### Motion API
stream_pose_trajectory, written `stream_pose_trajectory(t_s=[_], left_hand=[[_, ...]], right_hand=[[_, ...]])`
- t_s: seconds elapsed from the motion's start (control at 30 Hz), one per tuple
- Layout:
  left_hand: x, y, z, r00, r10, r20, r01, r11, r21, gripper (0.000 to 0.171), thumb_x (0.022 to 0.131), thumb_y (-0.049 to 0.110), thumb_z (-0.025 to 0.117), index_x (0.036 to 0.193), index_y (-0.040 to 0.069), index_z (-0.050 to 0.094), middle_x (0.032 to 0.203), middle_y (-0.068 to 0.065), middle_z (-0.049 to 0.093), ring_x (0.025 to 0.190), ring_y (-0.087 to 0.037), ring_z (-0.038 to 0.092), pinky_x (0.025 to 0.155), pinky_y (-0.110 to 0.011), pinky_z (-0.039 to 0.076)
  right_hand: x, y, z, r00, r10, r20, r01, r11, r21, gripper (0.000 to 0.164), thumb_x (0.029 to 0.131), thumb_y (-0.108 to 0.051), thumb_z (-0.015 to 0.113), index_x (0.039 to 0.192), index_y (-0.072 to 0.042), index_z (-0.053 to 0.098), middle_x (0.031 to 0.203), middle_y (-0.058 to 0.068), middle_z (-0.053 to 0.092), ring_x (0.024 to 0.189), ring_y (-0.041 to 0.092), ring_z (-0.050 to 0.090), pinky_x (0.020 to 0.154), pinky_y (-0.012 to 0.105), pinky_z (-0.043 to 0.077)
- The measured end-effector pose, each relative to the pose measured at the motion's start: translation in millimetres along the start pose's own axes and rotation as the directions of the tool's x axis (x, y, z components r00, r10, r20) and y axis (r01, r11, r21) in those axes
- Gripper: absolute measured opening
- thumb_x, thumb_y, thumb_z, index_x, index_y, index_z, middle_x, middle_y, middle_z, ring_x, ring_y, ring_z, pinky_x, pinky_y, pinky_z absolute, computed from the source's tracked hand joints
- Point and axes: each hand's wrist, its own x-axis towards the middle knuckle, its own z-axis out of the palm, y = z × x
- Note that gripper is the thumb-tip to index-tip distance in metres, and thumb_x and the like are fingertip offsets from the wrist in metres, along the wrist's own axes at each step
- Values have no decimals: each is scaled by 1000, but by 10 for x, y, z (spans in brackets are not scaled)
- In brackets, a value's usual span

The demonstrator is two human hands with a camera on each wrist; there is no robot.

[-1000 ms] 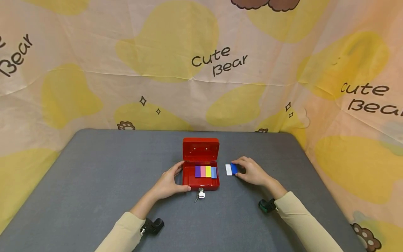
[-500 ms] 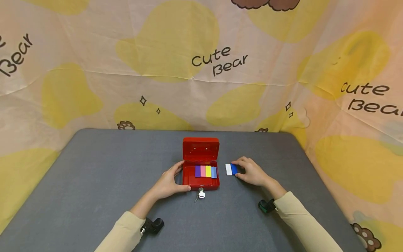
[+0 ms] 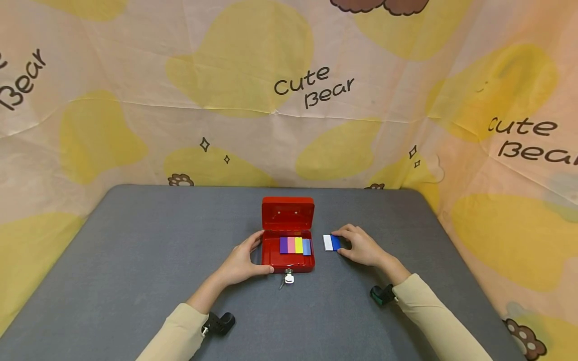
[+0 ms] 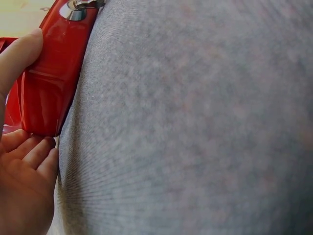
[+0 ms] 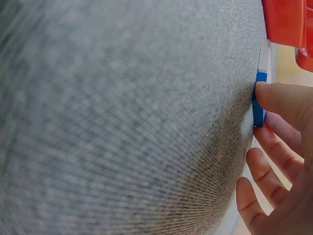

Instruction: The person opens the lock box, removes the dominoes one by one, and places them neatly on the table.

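A small red cash box (image 3: 273, 260) stands with its lid (image 3: 288, 214) raised. Purple (image 3: 283, 245), pink (image 3: 291, 245), yellow (image 3: 299, 245) and light blue (image 3: 306, 246) flat blocks lie side by side inside it. My left hand (image 3: 239, 263) holds the box's left end, thumb at the front corner and fingers along the side, as the left wrist view also shows. To the right of the box, my right hand (image 3: 361, 245) pinches a dark blue block (image 5: 259, 105) between thumb and fingers on the table. A white block (image 3: 327, 243) lies against its left side.
A silver lock with a key (image 3: 288, 277) sits at the front of the box. The grey cloth-covered table (image 3: 135, 260) spreads around both hands. A patterned curtain (image 3: 253, 60) hangs behind and beside it.
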Motion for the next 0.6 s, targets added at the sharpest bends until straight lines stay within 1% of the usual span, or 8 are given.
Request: stream_pose_trajectory(t_s=[0.23,0.43,0.6], left_hand=[[-2,0,3,1000,-7,4,7,1000,-1,95,63,35,84,141,12,34,141,-13,41,125,-31,45,97,-42,44],[4,-8,5,1000,-3,-2,3,1000,8,95,63,35,84,141,12,34,141,-13,41,125,-30,46,97,-43,44],[2,-10,2,1000,-3,-1,3,1000,10,96,63,36,83,141,12,34,141,-13,41,125,-30,46,97,-43,43]], right_hand=[[5,3,2,1000,-7,2,7,1000,1,43,79,-15,70,121,-6,60,111,9,57,99,23,53,86,42,47],[16,-17,-35,999,-7,32,7,1000,-5,44,81,-16,69,122,-6,58,113,10,57,100,24,52,87,42,47],[24,-35,-80,1000,-6,17,6,1000,10,44,81,-17,69,123,-7,59,113,11,57,100,25,53,87,44,47]])
